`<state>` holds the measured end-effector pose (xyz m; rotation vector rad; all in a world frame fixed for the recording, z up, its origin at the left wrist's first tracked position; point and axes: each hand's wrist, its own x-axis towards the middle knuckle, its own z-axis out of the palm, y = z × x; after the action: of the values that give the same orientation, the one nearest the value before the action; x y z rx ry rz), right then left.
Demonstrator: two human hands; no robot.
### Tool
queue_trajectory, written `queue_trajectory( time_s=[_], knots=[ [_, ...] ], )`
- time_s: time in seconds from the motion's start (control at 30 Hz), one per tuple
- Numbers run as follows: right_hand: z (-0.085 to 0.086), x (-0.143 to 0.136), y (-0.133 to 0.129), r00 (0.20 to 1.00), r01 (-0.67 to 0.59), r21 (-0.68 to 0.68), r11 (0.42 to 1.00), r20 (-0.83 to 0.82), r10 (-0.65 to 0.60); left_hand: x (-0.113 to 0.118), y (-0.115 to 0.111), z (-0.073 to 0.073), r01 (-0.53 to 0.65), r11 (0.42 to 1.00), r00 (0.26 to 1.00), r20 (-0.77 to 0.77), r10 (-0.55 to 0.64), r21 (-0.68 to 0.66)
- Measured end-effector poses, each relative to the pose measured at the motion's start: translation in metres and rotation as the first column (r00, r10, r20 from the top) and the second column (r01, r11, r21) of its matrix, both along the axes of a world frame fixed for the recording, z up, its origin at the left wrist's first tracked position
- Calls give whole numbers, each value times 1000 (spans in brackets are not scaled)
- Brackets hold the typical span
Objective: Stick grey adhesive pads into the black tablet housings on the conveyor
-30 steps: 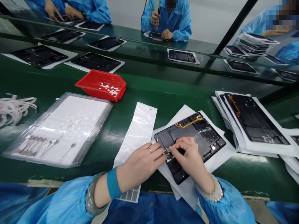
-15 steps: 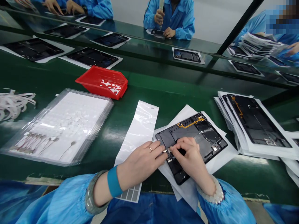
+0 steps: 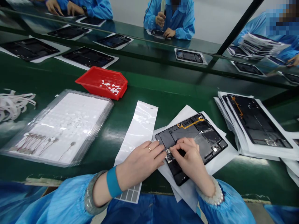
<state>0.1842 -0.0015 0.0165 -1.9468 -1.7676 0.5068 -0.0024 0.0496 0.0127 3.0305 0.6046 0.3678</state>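
My right hand (image 3: 190, 157) pinches thumb and fingertips together over a small circuit board (image 3: 169, 158) at the near left side of an open black tablet housing (image 3: 207, 133). Whatever sits in the pinch is too small to make out. Beside it, my left hand (image 3: 142, 161) lies with fingers extended, their tips at the housing's left edge; its thumb is hidden. An orange flex cable (image 3: 189, 125) runs along the housing's far side. White paper sheets (image 3: 225, 152) lie under the housing. Beneath my left hand passes a white backing strip (image 3: 141, 124) with grey squares at its near end.
A red bin (image 3: 100, 88) holds small white pieces. Left stands a clear tray (image 3: 93, 132) with several round wired parts (image 3: 32, 141); beyond it lie curled white strips (image 3: 16, 102). Paper-layered housings (image 3: 259, 121) are stacked right. Across a dark rail, co-workers in blue handle similar housings.
My left fingers have shifted very slightly at the housing's edge. My right hand keeps its pinch in the same place. Several housings at the back have slid sideways.
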Motion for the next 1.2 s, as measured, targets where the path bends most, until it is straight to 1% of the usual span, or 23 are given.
queue_trajectory(
  time_s=[0.13,0.4,0.53,0.63,0.7,0.77,0.8,0.87,0.93,1.0,1.07,1.13,1.2],
  knots=[
    [0,-1,0,1000,-1,4,1000,7,1,0,0,0,9,1000,1000,-19,-9,19],
    [0,-1,0,998,-23,18,1000,62,22,2,-1,3,56,994,992,-116,-44,98],
    [5,1,1,987,-78,44,996,144,71,6,-3,5,58,992,987,-155,-40,113],
    [12,15,3,975,-147,21,989,170,142,7,-4,7,64,991,985,-168,-43,117],
    [18,31,4,987,-94,78,993,134,83,7,-3,10,72,991,984,-172,-51,114],
    [22,49,3,999,11,165,986,49,-19,7,1,14,96,990,982,-172,-78,100],
    [22,57,3,999,47,191,980,7,-50,8,4,16,111,990,981,-170,-96,85],
    [19,67,2,998,41,183,982,-47,-33,10,13,20,133,990,981,-151,-125,44],
    [11,71,2,998,-21,147,989,-54,30,12,22,22,147,989,982,-121,-146,6],
    [2,69,3,997,-71,125,990,-18,74,15,29,22,179,984,979,-96,-180,-14],
    [-6,66,4,995,-94,128,987,52,88,17,33,20,215,976,971,-97,-217,-26],
    [-9,63,5,989,-105,144,984,120,88,18,35,19,211,977,971,-104,-213,-29],
    [-10,62,5,983,-123,158,980,153,99,18,35,18,180,983,978,-104,-181,-25]
  ],
)
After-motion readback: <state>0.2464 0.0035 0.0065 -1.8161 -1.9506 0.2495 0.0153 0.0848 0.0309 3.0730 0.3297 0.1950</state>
